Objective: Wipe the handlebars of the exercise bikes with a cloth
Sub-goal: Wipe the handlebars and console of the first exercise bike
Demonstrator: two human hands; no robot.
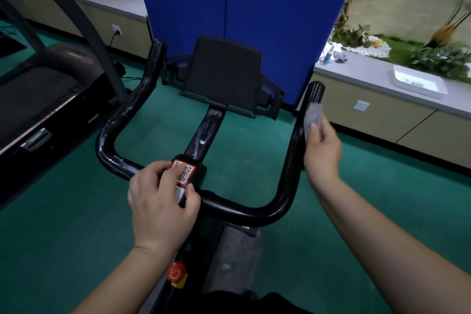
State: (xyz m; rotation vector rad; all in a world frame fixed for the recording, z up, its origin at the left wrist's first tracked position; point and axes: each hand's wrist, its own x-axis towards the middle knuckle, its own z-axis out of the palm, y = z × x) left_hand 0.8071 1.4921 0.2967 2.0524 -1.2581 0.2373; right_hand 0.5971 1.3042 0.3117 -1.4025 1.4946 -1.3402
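An exercise bike's black handlebar (pixel 254 209) curves in a wide U in front of me, with a dark tablet holder (pixel 224 71) on its stem. My right hand (pixel 322 153) presses a grey cloth (pixel 313 116) against the upper part of the right upright grip (pixel 314 92). Around the middle of the crossbar my left hand (pixel 160 201) is wrapped, beside a red QR-code sticker (pixel 184 172). The left upright grip (pixel 142 89) shows whitish smears.
A treadmill (pixel 43 99) stands close on the left. A blue partition (pixel 254 20) rises behind the bike. On the counter at right are a white tray (pixel 418 83), a spray bottle (pixel 328 55) and another cloth (pixel 341 57). A red knob (pixel 175 271) sits below the handlebar.
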